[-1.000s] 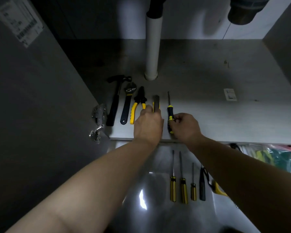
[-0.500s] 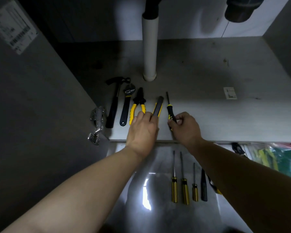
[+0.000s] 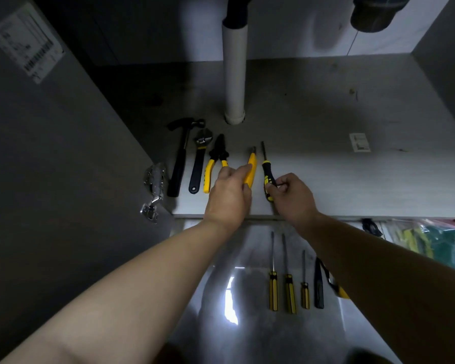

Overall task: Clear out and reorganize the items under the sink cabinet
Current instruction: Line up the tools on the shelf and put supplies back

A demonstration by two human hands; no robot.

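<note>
1. A paper label (image 3: 24, 43) is stuck on the grey side panel at 10 o'clock in the view. A metal hinge (image 3: 154, 191) sits at the panel's near edge.
2. On the cabinet floor (image 3: 326, 179) the tools lie in a row, heads pointing to 12 o'clock. First is a black hammer (image 3: 180, 158), with an adjustable wrench (image 3: 199, 161) just beside it at 3 o'clock. Next come yellow-handled pliers (image 3: 216, 161).
3. The left hand (image 3: 229, 195) reaches in from 6 o'clock. Its grip is closed round the near end of a yellow utility knife (image 3: 251, 169), which lies flat just past the pliers. The thumb lies close to the pliers' right handle, but contact cannot be told.
4. A white drain pipe (image 3: 234, 74) stands upright at 12 o'clock of the knife, well apart from it.
5. A black-and-yellow screwdriver (image 3: 267, 169) lies just beside the knife at 3 o'clock. The right hand (image 3: 293, 195) has its grip pinched on the handle.
6. A small white sticker (image 3: 359, 142) lies on the cabinet floor at 2 o'clock of the right hand.
7. On the glossy room floor at 6 o'clock lie three yellow-handled screwdrivers (image 3: 273, 290) and a black tool (image 3: 319, 285). A plastic bag (image 3: 436, 240) lies at 3 o'clock.
</note>
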